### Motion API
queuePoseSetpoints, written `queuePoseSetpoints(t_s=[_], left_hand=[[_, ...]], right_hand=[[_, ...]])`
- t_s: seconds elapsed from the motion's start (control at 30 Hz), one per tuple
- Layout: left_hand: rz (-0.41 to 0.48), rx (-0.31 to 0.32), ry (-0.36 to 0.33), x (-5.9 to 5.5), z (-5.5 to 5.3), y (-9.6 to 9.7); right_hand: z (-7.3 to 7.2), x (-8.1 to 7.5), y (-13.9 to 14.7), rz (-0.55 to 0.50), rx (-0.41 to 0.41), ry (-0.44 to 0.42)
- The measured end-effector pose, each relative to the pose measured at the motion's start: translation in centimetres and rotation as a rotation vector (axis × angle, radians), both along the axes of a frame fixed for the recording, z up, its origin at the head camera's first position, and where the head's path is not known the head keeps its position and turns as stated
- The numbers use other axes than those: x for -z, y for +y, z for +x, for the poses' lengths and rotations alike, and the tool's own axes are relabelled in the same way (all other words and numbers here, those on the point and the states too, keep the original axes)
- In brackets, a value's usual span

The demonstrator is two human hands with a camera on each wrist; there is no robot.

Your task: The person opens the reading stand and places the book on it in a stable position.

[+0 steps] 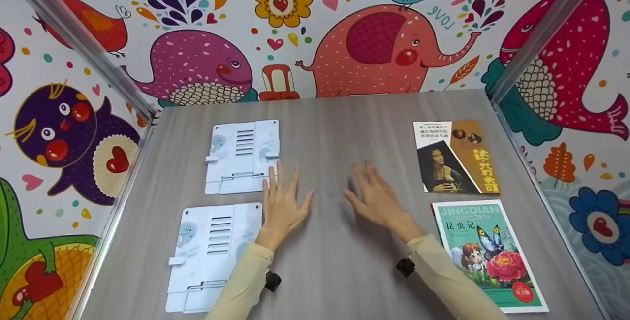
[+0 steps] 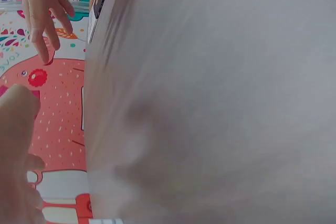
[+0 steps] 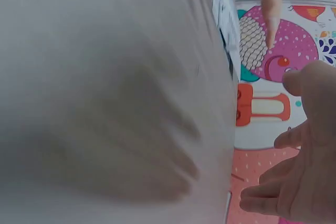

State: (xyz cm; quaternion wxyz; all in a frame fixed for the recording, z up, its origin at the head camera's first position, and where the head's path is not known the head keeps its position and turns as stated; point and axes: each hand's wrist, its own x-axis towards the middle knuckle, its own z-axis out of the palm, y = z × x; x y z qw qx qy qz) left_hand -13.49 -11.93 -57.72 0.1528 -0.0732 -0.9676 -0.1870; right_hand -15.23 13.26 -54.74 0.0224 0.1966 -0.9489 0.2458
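Observation:
My left hand (image 1: 284,208) is held over the table with fingers spread, its fingertips overlapping the near right corner of the far white folding book stand (image 1: 229,155) in the head view. A second white book stand (image 1: 197,246) lies flat nearer to me, left of that wrist. My right hand (image 1: 378,202) hovers with spread fingers over the middle of the table, holding nothing; in the right wrist view its shadow falls on the tabletop. Right of it lie a brown and white book (image 1: 475,162) with a portrait and a green book (image 1: 457,241) with a butterfly.
The grey wood-grain table (image 1: 330,271) carries these things in two columns, left and right. Walls printed with cartoon animals, among them a coral elephant (image 1: 364,71), stand behind and at both sides. Metal posts (image 1: 536,39) rise at the far corners.

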Motion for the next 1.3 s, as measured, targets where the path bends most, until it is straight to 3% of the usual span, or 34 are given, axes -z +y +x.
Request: queuePoseSetpoints(t_s=[0.2, 0.43, 0.6, 0.77, 0.83, 0.93, 1.07, 1.13, 1.3], left_hand=[[0.065, -0.063, 0.031, 1.3, 1.7, -1.6], [0.149, -0.130, 0.035, 0.6, 3.1, -3.8], [0.230, -0.263, 0.003, -0.1, 4.8, -7.9], [0.291, -0.418, 0.014, 0.1, 7.5, -13.0], [0.310, -0.497, -0.043, 0.2, 8.9, -14.8], [0.335, -0.606, -0.182, 0.5, 10.8, -16.8], [0.358, -0.687, -0.329, 1.3, 12.6, -18.4], [0.366, -0.703, -0.343, 1.7, 13.2, -18.7], [0.377, -0.699, -0.282, 2.2, 13.6, -18.5]], right_hand=[[1.1, 0.8, -2.8, -0.142, -0.078, -0.070], [2.5, 1.3, -6.0, -0.244, -0.177, -0.161], [3.6, 1.4, -9.1, -0.304, -0.229, -0.239], [5.1, 1.8, -12.8, -0.371, -0.267, -0.391], [5.9, 2.2, -13.9, -0.395, -0.290, -0.456], [7.0, 2.8, -15.1, -0.422, -0.313, -0.520], [8.1, 3.5, -15.9, -0.433, -0.310, -0.548], [8.6, 3.7, -16.1, -0.447, -0.311, -0.562], [9.3, 3.7, -16.7, -0.537, -0.321, -0.631]])
